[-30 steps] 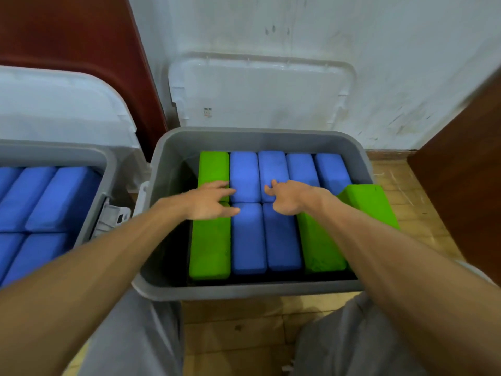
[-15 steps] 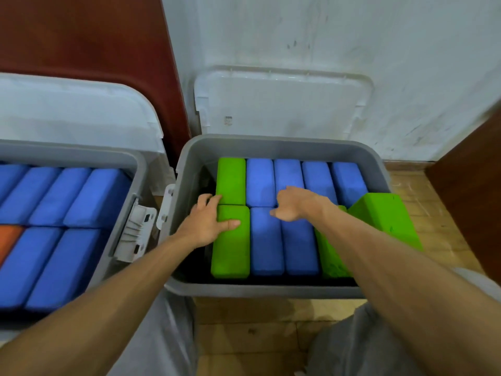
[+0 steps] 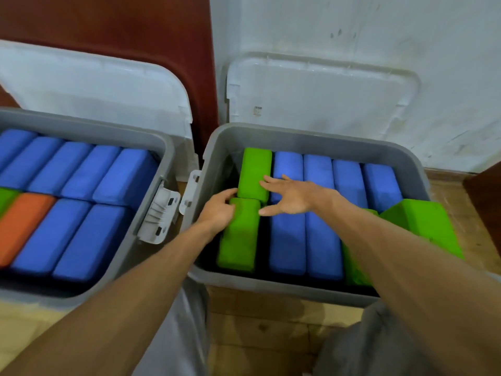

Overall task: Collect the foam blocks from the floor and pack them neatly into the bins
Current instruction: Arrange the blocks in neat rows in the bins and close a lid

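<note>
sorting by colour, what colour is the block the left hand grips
A green block, best seen in the head view.

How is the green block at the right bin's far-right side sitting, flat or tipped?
Tipped: the green block slants, riding up over the side rim of the right bin, not lying level.

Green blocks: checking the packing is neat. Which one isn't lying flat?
The green block on the far right of the right bin: it sits tilted above the rest, not in a row.
</note>
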Available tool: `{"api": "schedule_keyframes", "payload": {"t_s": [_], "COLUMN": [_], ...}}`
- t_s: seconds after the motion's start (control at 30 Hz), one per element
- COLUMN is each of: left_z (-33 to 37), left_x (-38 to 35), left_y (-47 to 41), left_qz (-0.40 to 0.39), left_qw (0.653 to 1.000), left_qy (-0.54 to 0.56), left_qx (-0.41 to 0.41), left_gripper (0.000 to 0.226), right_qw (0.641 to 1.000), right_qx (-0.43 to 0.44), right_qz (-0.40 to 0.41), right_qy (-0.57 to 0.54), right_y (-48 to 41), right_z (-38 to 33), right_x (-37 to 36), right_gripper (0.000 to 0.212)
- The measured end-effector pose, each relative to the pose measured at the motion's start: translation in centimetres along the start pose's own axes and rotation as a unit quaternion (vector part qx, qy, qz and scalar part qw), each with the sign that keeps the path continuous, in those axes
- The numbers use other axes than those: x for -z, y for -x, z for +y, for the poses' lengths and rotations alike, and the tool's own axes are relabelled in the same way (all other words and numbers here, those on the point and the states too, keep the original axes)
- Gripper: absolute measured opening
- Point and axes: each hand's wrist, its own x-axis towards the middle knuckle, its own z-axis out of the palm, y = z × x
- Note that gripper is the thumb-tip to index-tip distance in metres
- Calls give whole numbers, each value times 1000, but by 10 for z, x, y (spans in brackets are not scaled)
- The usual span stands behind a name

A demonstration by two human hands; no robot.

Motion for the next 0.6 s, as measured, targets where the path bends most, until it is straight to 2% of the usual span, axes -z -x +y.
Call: {"api": "schedule_keyframes", "payload": {"t_s": [0.13, 0.23, 0.33, 0.5, 0.6], "left_z": [-1, -1, 0, 1, 5], "left_x": [-12, -17, -12, -14, -21], "left_y": [-4, -11, -13, -13, -12], "left_qz": [12, 52, 52, 56, 53], "left_qw": [1000, 999, 999, 982, 966], "left_qy": [24, 8, -13, -172, -250], "left_qx": [12, 6, 2, -55, -46], "left_gripper": [61, 61, 62, 54, 57], "right_qw": [996, 997, 998, 997, 997], "right_qx": [-10, -13, -5, -9, -32], "right_qz": [76, 66, 52, 63, 68], "right_qy": [35, 24, 21, 33, 31], "right_y": [-3, -8, -8, -7, -11], "right_z": [3, 6, 11, 8, 6], "right_x": [-3, -3, 0, -2, -6], "right_gripper": [93, 92, 88, 86, 84]}}
